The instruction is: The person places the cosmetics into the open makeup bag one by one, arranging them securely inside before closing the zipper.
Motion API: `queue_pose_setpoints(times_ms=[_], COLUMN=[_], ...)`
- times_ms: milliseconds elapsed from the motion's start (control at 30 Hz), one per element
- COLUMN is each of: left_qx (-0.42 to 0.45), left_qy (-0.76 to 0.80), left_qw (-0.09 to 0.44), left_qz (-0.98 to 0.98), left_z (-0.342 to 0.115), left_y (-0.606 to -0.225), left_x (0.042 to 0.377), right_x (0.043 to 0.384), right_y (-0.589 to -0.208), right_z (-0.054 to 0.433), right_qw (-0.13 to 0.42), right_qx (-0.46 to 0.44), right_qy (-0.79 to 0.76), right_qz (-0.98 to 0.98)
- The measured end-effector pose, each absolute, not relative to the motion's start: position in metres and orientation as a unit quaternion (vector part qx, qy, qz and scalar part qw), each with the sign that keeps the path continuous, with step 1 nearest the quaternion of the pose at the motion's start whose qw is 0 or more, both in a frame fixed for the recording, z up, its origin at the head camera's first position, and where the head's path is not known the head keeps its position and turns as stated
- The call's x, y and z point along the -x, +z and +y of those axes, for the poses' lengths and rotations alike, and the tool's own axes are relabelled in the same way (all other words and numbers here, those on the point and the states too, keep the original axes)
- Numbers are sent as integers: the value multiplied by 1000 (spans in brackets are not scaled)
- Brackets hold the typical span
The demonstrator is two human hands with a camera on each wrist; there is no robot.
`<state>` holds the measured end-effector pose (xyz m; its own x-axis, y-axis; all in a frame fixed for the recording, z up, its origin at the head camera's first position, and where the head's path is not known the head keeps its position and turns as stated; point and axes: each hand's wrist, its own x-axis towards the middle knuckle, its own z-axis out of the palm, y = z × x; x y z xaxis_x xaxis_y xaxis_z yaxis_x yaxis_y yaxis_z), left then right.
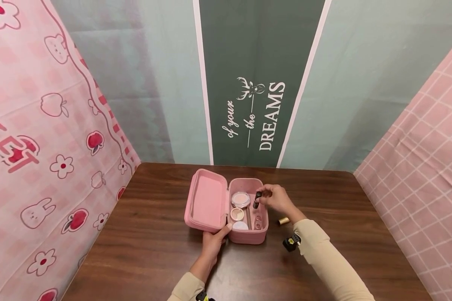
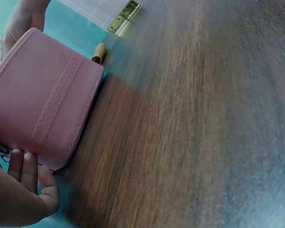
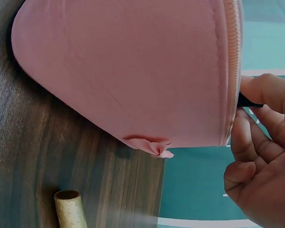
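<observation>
An open pink cosmetic case [image 1: 247, 238] stands on the table, its lid [image 1: 209, 200] swung out to the left. Over its right compartment my right hand [image 1: 276, 200] pinches a short black tube [image 1: 257, 200] between thumb and fingers. In the right wrist view only the end of this black tube [image 3: 249, 100] shows past the zipped rim. My left hand [image 1: 212, 244] grips the case's front left corner, thumb at the rim; its fingertips [image 2: 29, 166] rest on the outer wall. Inside lie a round compact [image 1: 241, 199], a smaller round compact [image 1: 237, 214] and a white round item [image 1: 240, 225].
A gold tube [image 1: 283, 220] lies on the table right of the case. A thin stick [image 1: 249, 219] and small pink items [image 1: 258, 221] sit in the case. Patterned cloths [image 1: 64, 138] hang around the wooden table [image 1: 154, 251].
</observation>
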<state>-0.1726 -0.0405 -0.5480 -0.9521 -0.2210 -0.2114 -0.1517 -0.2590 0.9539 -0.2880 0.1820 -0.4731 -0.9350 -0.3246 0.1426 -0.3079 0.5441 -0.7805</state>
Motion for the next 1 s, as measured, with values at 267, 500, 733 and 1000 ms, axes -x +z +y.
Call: queue_pose_setpoints(times_ms=[267, 500, 733, 1000], left_qx=[-148, -155, -156, -151], left_qy=[-782, -782, -784, -783], left_qw=[19, 23, 19, 20], left_qz=[-604, -604, -601, -603], left_z=[-41, -40, -40, -40], left_y=[-551, -552, -553, -552], left_x=[173, 172, 171, 173], right_x=[286, 287, 289, 292], right_y=[-471, -471, -475, -470], right_z=[180, 178, 179, 177], right_qw=[10, 27, 16, -16], right_qx=[190, 200, 220, 258], right_qy=[-398, -374, -347, -296], right_qz=[897, 905, 912, 920])
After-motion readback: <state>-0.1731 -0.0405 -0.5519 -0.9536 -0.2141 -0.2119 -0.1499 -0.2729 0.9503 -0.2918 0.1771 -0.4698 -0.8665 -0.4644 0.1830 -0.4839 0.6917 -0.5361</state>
